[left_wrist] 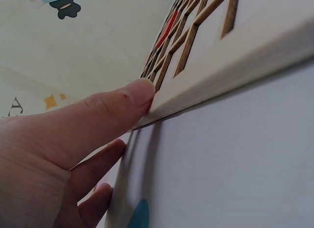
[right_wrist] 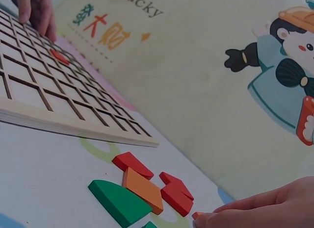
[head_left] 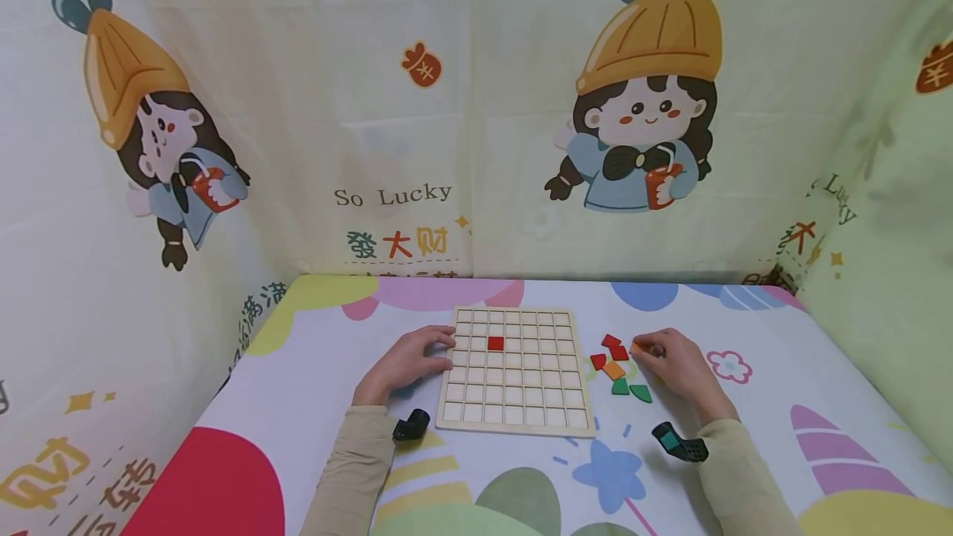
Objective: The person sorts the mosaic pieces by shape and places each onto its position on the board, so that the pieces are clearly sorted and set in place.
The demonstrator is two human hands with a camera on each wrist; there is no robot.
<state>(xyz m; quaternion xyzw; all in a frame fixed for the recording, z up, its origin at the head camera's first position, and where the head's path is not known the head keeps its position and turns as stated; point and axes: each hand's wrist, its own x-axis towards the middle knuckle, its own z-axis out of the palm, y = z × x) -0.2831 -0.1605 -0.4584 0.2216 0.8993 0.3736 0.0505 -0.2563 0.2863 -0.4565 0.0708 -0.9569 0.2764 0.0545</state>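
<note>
A wooden grid board [head_left: 514,431] lies flat on the table, and a red square tile [head_left: 495,343] sits in one cell of its upper left part. My left hand [head_left: 408,361] rests at the board's left edge, its thumb [left_wrist: 140,93] touching the frame and its other fingers loosely extended. To the right of the board, my right hand [head_left: 676,366] pinches a small orange piece [right_wrist: 196,215] between thumb and fingers, which hide most of it. Beside that hand lie several loose pieces: red ones [right_wrist: 177,198], an orange one [right_wrist: 142,189] and green ones [right_wrist: 120,203].
The tabletop [head_left: 320,387] carries a colourful printed pattern. Printed cloth [head_left: 514,122] with cartoon figures hangs behind it and along both sides. A black device is strapped to each wrist, over beige sleeves [head_left: 350,470].
</note>
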